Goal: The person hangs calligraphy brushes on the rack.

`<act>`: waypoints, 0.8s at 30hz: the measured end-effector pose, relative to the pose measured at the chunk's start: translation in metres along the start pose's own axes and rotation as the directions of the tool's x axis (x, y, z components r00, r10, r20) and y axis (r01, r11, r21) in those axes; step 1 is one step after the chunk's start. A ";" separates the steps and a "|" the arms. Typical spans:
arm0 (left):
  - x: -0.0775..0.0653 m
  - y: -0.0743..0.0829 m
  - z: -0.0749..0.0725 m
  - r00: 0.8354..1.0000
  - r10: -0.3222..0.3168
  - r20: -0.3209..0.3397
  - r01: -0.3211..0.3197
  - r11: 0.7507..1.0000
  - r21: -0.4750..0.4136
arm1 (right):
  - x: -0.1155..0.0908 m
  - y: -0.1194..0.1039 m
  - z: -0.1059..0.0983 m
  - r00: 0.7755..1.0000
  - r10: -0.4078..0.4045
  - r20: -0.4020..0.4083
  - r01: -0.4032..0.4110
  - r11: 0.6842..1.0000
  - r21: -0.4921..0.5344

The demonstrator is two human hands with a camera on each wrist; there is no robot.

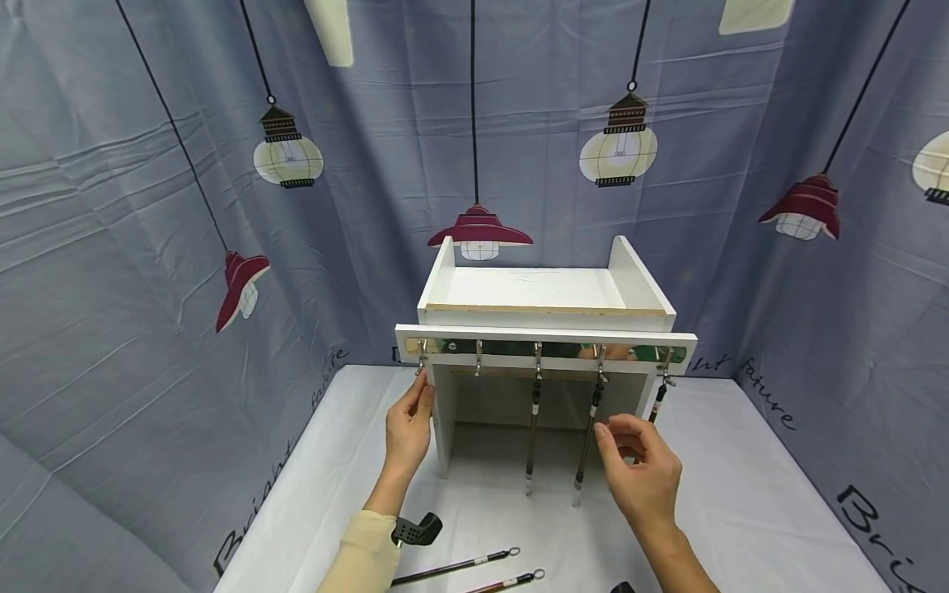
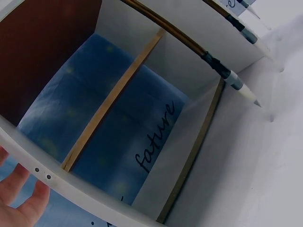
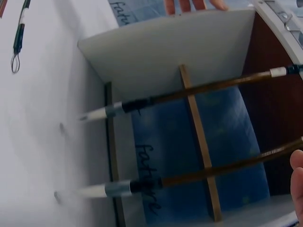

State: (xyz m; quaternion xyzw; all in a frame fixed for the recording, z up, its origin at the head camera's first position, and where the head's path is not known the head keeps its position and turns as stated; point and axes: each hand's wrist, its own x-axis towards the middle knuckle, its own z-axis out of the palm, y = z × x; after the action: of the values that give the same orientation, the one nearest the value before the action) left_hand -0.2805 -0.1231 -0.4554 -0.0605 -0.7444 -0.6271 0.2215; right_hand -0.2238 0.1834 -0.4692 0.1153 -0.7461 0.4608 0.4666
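Note:
A white rack [image 1: 549,321] has a mirrored strip [image 1: 511,347] with several metal hooks along its front. Calligraphy brushes hang from three hooks: the middle brush [image 1: 535,420], another brush [image 1: 591,432] to its right, and a third brush [image 1: 658,403] at the right end. My left hand [image 1: 406,428] touches the rack's left end, its fingertips [image 2: 40,191] against the outside of the side panel. The right hand [image 1: 643,469] hovers before the two right brushes, fingers loosely bent. Nothing shows plainly between its fingers; it hides the third brush's lower part.
Two more brushes lie on the white tabletop near its front edge, a dark brush [image 1: 455,567] and a reddish brush [image 1: 511,582]. Blue-grey curtain cloth [image 1: 185,412] printed with lamps encloses the back and sides.

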 end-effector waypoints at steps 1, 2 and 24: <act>0.000 0.000 0.000 1.000 -0.002 0.002 0.002 1.000 -0.001 | 0.001 0.001 -0.002 1.000 0.010 0.000 -0.010 1.000 -0.006; 0.000 0.000 0.000 1.000 -0.003 0.003 0.003 1.000 0.001 | 0.001 0.002 -0.004 1.000 0.021 0.001 -0.021 1.000 -0.013; 0.008 -0.033 -0.001 0.999 0.035 0.007 -0.035 0.999 0.015 | 0.027 0.043 -0.052 0.984 0.141 -0.105 -0.161 0.964 -0.210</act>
State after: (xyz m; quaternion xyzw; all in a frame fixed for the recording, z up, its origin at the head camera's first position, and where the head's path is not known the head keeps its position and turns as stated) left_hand -0.3001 -0.1322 -0.4819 -0.0741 -0.7487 -0.6172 0.2305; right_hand -0.2333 0.2552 -0.4654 -0.0144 -0.7770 0.4153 0.4728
